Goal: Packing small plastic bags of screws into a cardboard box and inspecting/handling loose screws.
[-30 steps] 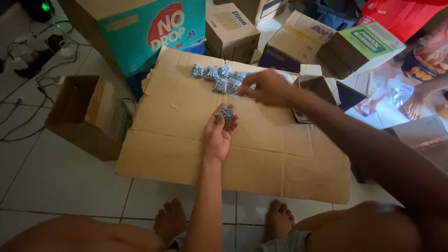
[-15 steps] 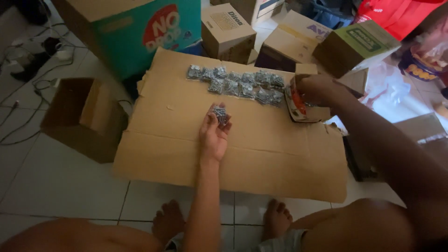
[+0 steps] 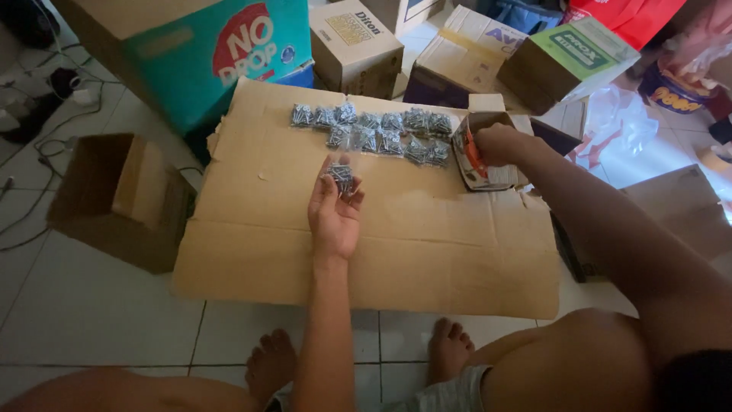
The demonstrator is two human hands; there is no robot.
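Observation:
My left hand [image 3: 335, 212] lies palm up over the flattened cardboard sheet [image 3: 427, 252] and holds a small clear bag of dark screws [image 3: 342, 175] in its fingers. My right hand [image 3: 497, 145] reaches into a small open box [image 3: 488, 177] at the sheet's right edge, fingers closed on something orange-red [image 3: 473, 156] that I cannot make out. Several small bags of screws [image 3: 374, 128] lie in two rows along the sheet's far edge, just left of my right hand.
An open brown carton [image 3: 122, 200] stands left of the sheet. A large teal box [image 3: 221, 53] and several cartons [image 3: 357, 44] line the far side. A crumpled plastic bag [image 3: 621, 120] lies at right. My bare feet [image 3: 358, 358] rest on white tiles; cables [image 3: 30, 145] trail at left.
My right hand has moved right, from the rows of screw bags to the small open box. More bags now show in the rows. My left hand has kept its bag.

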